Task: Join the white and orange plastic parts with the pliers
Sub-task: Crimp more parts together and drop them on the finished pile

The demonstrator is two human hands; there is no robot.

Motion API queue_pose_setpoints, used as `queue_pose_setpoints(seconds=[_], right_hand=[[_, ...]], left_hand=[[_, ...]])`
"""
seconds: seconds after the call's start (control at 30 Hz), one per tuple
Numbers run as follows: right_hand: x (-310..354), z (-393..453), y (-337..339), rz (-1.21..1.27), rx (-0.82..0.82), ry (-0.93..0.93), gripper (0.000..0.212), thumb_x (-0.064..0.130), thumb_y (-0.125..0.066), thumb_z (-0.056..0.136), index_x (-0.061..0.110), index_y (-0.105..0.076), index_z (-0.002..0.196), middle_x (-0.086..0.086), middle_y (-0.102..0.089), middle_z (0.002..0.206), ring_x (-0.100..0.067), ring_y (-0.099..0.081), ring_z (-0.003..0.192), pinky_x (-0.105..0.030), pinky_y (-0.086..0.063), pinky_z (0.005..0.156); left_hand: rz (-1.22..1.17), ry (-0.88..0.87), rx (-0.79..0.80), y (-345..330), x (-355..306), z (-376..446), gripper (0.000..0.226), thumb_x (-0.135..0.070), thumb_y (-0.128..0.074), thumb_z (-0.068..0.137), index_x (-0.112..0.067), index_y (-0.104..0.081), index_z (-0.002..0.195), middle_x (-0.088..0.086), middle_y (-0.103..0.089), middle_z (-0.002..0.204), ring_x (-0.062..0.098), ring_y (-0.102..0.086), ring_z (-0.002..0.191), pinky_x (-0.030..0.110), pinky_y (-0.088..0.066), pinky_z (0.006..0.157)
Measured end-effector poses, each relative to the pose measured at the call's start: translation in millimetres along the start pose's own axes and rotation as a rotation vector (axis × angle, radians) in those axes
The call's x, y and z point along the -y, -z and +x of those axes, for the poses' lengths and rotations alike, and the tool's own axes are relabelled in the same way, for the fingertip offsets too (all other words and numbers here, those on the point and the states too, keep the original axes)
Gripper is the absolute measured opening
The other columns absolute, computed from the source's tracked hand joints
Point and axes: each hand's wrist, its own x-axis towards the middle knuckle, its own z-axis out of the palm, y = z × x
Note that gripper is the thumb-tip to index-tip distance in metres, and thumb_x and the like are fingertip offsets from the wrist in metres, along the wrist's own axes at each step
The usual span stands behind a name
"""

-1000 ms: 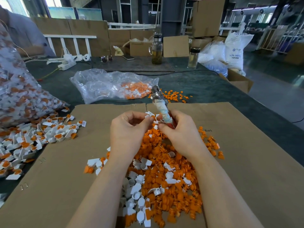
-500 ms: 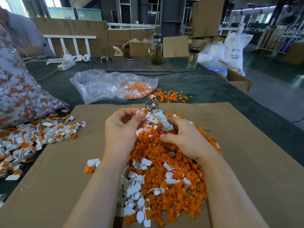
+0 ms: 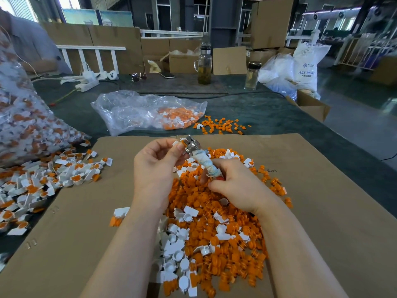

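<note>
My right hand [image 3: 238, 186] grips the cloth-wrapped handles of the pliers [image 3: 200, 157], whose metal jaws point up and left. My left hand [image 3: 153, 166] pinches a small white and orange part [image 3: 180, 143] between thumb and fingertips, right at the plier jaws. Whether the jaws close on the part is hard to tell. Beneath both hands lies a heap of loose orange parts [image 3: 214, 222] mixed with white parts [image 3: 174, 252] on a brown cardboard sheet [image 3: 322, 211].
A pile of joined white-and-orange pieces [image 3: 43, 183] lies left of the cardboard. A full clear bag [image 3: 19, 125] stands at far left, and a flatter clear bag [image 3: 146, 112] lies beyond the cardboard. Two glass bottles [image 3: 205, 63] stand at the back. A person sits at the far left.
Both hands dropped a little toward the heap. The plier jaws tilted down and left to meet the part pinched in my left hand.
</note>
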Motion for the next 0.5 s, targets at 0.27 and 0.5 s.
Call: queue_pose_setpoints(seconds=[0.27, 0.5], right_hand=[[2.4, 2.1, -4.7, -0.031, -0.021, 0.013, 0.029, 0.002, -0.054, 0.087, 0.028, -0.062, 0.078, 0.000, -0.063, 0.073, -0.008, -0.047, 0.045, -0.036, -0.044, 0.049], [-6.5, 7.5, -11.2, -0.230, -0.134, 0.020, 0.013, 0.021, -0.060, 0.089, 0.018, -0.064, 0.100, 0.006, -0.058, 0.077, -0.008, -0.052, 0.061, -0.024, -0.036, 0.053]], left_hand=[[-0.039, 0.015, -0.007, 2.3, 0.7, 1.4, 0.009, -0.005, -0.067, 0.089, -0.012, -0.069, 0.084, -0.006, -0.071, 0.067, 0.007, -0.065, 0.063, 0.019, -0.055, 0.064], [-0.205, 0.245, -0.089, 9.9, 0.5, 6.5, 0.002, -0.007, -0.067, 0.089, -0.009, -0.068, 0.089, 0.000, -0.075, 0.075, 0.010, -0.072, 0.068, 0.021, -0.059, 0.065]])
